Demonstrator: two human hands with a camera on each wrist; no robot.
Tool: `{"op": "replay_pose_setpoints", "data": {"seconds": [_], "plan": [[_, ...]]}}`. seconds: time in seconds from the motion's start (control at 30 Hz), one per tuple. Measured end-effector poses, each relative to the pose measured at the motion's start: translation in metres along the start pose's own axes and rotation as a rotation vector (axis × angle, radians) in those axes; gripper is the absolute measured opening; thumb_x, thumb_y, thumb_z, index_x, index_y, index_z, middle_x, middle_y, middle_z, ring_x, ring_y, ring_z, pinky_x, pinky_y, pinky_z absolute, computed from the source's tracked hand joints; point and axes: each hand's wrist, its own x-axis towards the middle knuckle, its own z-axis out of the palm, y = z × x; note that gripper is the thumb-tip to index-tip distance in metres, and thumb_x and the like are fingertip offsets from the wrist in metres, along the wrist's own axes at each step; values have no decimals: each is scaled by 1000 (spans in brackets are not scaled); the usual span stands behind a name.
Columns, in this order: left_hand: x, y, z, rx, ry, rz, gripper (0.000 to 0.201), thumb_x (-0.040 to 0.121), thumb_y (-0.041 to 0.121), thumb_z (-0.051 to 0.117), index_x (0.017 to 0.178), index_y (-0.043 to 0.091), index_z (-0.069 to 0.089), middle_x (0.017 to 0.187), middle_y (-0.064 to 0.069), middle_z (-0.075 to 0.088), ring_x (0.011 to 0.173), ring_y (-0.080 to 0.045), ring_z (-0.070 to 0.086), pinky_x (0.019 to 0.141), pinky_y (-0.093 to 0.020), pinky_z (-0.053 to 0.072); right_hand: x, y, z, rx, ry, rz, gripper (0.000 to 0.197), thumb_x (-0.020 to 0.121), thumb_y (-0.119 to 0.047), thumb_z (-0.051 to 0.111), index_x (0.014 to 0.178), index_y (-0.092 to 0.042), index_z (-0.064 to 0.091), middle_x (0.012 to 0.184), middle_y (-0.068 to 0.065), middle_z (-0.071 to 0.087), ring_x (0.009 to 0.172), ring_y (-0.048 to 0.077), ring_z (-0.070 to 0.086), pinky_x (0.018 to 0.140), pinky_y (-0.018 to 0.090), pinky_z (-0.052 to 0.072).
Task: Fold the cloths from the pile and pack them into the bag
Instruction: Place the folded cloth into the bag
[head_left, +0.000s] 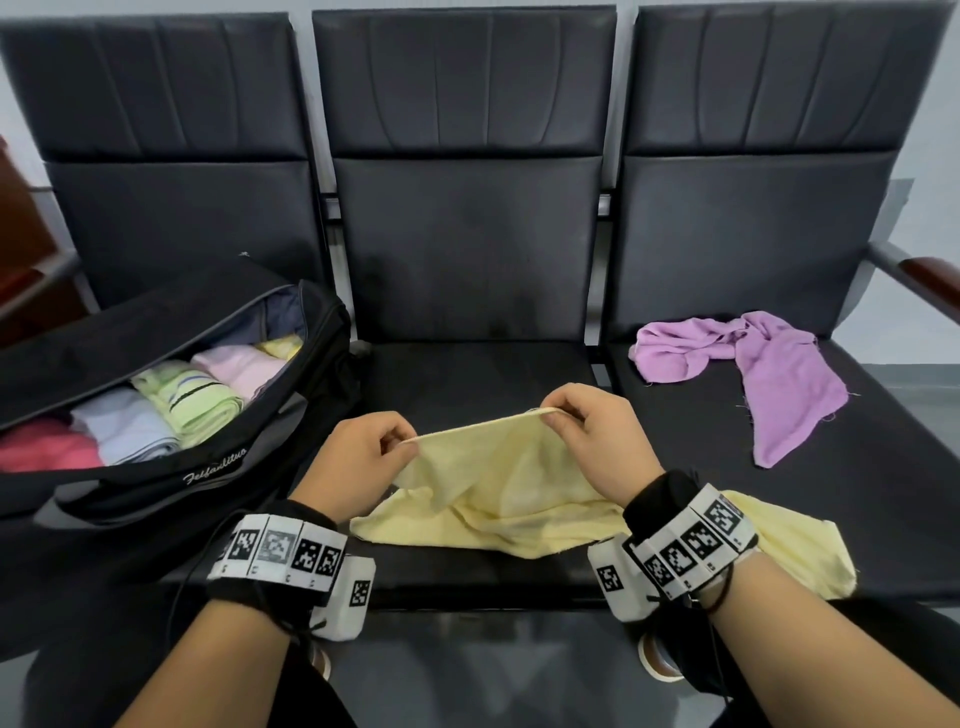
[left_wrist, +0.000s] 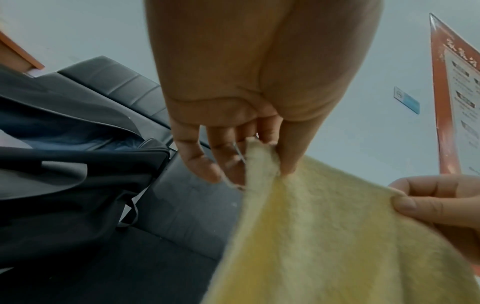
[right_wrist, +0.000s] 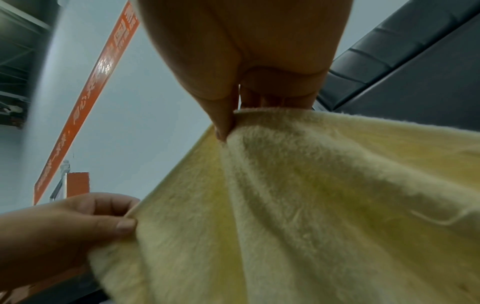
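Inside black bag: rolled cloths.

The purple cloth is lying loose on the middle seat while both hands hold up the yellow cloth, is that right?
Not quite: the head view shows the purple cloth on the right-hand seat, not the middle one. Both hands, left and right, do pinch the yellow cloth.

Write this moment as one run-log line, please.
both hands: left hand, right hand pinch yellow cloth edge | purple cloth unfolded | bag open
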Motion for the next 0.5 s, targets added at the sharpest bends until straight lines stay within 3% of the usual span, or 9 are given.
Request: {"op": "replay_pose_setpoints", "data": {"seconds": [0.1, 0.23, 0.27, 0.37, 0.43, 0.5], "plan": [[2, 0, -7, -125, 107, -12, 16, 92, 15, 67, 80, 24, 67, 73, 4, 65, 67, -10, 59, 65, -29, 52, -3, 6, 4, -62, -53, -11, 7, 92, -17, 64, 88, -20, 68, 85, -10, 66, 83, 7, 60, 78, 30, 49], [9, -3, -25, -127, 360, 24, 15, 92, 8, 62, 86, 21, 65, 84, 10, 63, 80, 4, 57, 72, -7, 41, -12, 23, 16, -261, -282, 31, 11, 95, -23, 60, 95, -19, 70, 92, -6, 65, 91, 15, 61, 85, 38, 50], [11, -5, -31, -127, 419, 3, 14, 93, 9, 61, 88, 21, 64, 85, 12, 63, 81, 5, 57, 72, -6, 39, -15, 29, 18, -309, -323, 44, 13, 95, -25, 59, 98, -19, 71, 94, -4, 65, 93, 17, 61, 86, 39, 49], [13, -15, -51, -185, 612, -125, 8, 94, 16, 59, 92, 22, 64, 88, 4, 65, 85, -11, 58, 79, -26, 43, -22, 50, 7, -385, -323, 109, 16, 95, -25, 59, 101, -18, 72, 96, -1, 67, 96, 21, 62, 85, 39, 49], [13, -24, -64, -227, 723, -207, 10, 91, 19, 56, 92, 18, 66, 94, -4, 68, 88, -20, 59, 81, -34, 45, -20, 62, -10, -345, -213, 182, 12, 94, -21, 61, 94, -18, 73, 91, -2, 69, 91, 20, 64, 81, 36, 50], [11, -31, -73, -250, 764, -264, 13, 88, 23, 53, 84, 19, 65, 90, -7, 68, 84, -25, 60, 78, -38, 47, -13, 68, -27, -228, -62, 267, 8, 90, -17, 65, 85, -20, 71, 81, -5, 69, 80, 15, 64, 72, 26, 48]]}}
